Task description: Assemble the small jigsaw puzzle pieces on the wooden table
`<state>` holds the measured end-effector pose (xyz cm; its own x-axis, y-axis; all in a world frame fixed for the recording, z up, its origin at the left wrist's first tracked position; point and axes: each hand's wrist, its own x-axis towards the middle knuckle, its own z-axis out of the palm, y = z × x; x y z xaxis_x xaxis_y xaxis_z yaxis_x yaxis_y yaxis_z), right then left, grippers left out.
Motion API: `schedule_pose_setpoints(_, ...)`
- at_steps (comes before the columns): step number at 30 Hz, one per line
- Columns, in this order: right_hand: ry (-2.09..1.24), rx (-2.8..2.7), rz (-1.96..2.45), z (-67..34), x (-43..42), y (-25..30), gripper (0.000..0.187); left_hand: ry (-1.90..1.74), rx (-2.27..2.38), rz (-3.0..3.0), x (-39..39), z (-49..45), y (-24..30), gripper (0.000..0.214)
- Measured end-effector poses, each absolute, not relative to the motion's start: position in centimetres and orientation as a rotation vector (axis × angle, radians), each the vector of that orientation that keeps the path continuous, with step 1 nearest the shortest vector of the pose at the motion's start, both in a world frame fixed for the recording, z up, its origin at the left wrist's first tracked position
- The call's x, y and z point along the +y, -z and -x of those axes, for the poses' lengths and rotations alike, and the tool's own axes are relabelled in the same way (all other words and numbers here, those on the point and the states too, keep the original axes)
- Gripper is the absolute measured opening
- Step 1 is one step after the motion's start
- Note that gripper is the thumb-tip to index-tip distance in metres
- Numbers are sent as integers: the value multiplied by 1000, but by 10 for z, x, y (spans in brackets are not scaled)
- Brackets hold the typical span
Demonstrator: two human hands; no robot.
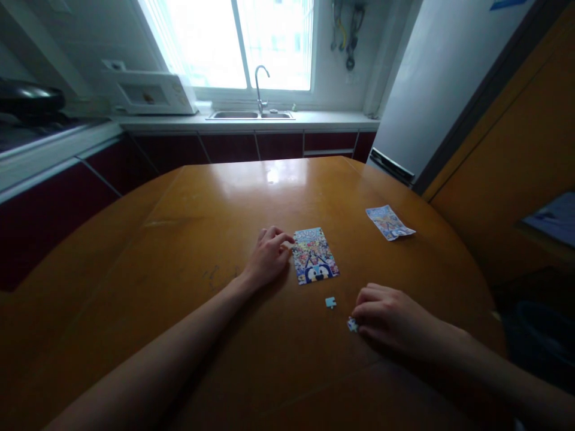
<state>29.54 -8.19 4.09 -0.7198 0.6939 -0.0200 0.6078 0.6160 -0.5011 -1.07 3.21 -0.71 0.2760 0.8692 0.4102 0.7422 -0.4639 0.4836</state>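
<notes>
A small colourful jigsaw puzzle [314,255] lies assembled on the round wooden table [202,239]. My left hand [268,258] rests beside its left edge, fingers curled, fingertips touching the puzzle's upper left corner. My right hand [390,317] lies on the table to the lower right, fingers bent, with its fingertips on a loose puzzle piece [352,325]. A second loose piece [330,302], pale blue, lies between that hand and the puzzle.
A printed paper sheet or packet [389,222] lies at the table's right. Behind the table run a kitchen counter with a sink and tap [259,96], a microwave [150,93] and a fridge [431,90]. A wooden cabinet [516,149] stands on the right.
</notes>
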Motion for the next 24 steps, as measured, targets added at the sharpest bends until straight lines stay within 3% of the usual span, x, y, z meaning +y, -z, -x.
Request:
schedule_pose_setpoints(12, -863, -2511, 985, -278, -41, -43, 4, -1077, 1633, -2193, 34, 11, 8, 16)
schedule_pose_setpoints(24, -561, -2357, 997, -191, 85, -15, 2, -1055, 1704, -2131, 33, 11, 10, 9)
